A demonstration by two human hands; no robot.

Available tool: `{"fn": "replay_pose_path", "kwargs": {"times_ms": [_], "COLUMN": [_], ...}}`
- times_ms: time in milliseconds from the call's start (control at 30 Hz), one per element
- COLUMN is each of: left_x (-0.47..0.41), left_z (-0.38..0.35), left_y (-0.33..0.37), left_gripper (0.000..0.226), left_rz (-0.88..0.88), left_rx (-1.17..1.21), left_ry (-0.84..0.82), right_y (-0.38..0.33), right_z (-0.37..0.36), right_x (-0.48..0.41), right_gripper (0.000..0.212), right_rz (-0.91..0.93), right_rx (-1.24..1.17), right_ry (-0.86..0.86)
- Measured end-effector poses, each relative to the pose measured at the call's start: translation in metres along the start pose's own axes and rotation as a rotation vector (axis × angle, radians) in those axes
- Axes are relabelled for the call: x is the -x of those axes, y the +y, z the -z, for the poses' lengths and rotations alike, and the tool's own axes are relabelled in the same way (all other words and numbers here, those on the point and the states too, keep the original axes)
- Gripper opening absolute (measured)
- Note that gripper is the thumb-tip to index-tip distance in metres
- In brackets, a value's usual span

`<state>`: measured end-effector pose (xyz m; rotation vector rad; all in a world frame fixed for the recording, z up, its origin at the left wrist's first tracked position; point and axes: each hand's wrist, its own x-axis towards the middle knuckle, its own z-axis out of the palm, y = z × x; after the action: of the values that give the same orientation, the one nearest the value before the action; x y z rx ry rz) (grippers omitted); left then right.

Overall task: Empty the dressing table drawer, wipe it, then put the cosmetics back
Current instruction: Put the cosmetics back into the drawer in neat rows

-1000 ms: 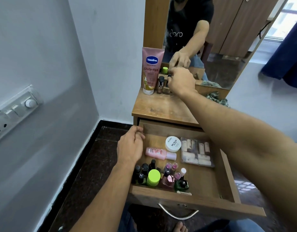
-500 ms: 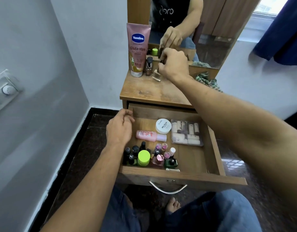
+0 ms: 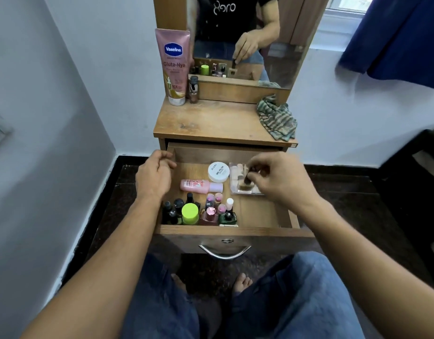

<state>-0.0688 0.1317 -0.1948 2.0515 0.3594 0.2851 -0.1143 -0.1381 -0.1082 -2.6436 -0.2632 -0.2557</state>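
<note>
The wooden drawer [image 3: 235, 232] is pulled open below the dressing table top [image 3: 211, 123]. Inside lie a pink bottle [image 3: 199, 185], a white round jar [image 3: 218, 172], a clear case [image 3: 235, 172] of small items and several nail polish bottles [image 3: 211, 211] with a green-capped one [image 3: 190, 213]. My right hand [image 3: 279, 182] pinches a small dark-capped bottle [image 3: 246, 183] over the clear case. My left hand [image 3: 155, 177] rests at the drawer's left wall with fingers loosely curled, holding nothing. A pink Vaseline tube [image 3: 174, 67] and a small bottle [image 3: 193, 90] stand on the table top.
A striped green cloth [image 3: 277, 118] lies on the table's right side. A mirror [image 3: 247, 37] rises behind. White walls close in on the left and behind. A blue curtain [image 3: 394, 37] hangs at the upper right. My knees and bare feet are below the drawer handle [image 3: 224, 252].
My right hand has come down from the table top, near the mirror, to the drawer, carrying the small bottle. The left hand has stayed at the drawer's left wall.
</note>
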Motion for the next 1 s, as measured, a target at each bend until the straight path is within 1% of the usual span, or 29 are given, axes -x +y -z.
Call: {"fn": "replay_pose_path", "kwargs": {"times_ms": [200, 300, 600, 733, 867, 1000], "left_x": [0.001, 0.0, 0.0, 0.002, 0.004, 0.004], "left_z": [0.0, -0.001, -0.001, -0.001, 0.0, 0.0], "left_y": [0.0, -0.001, 0.0, 0.001, 0.002, 0.003], "left_gripper": [0.03, 0.029, 0.029, 0.029, 0.029, 0.029], "left_rz": [-0.003, -0.001, -0.004, -0.004, -0.009, -0.007], "left_rx": [-0.015, -0.007, -0.016, -0.015, -0.015, -0.016], "left_ry": [0.009, 0.013, 0.019, 0.016, 0.018, 0.017], "right_y": [0.002, 0.003, 0.004, 0.003, 0.002, 0.002], "right_z": [-0.02, -0.026, -0.031, -0.028, -0.022, -0.011], "right_x": [0.034, 0.038, 0.042, 0.04, 0.036, 0.032], "right_gripper": [0.015, 0.018, 0.017, 0.015, 0.019, 0.021], "right_rz": [-0.034, -0.083, -0.15, -0.154, -0.154, -0.137], "right_rx": [0.056, 0.066, 0.121, 0.127, 0.134, 0.126], "right_ry": [-0.211, -0.283, -0.359, -0.384, -0.456, -0.492]}}
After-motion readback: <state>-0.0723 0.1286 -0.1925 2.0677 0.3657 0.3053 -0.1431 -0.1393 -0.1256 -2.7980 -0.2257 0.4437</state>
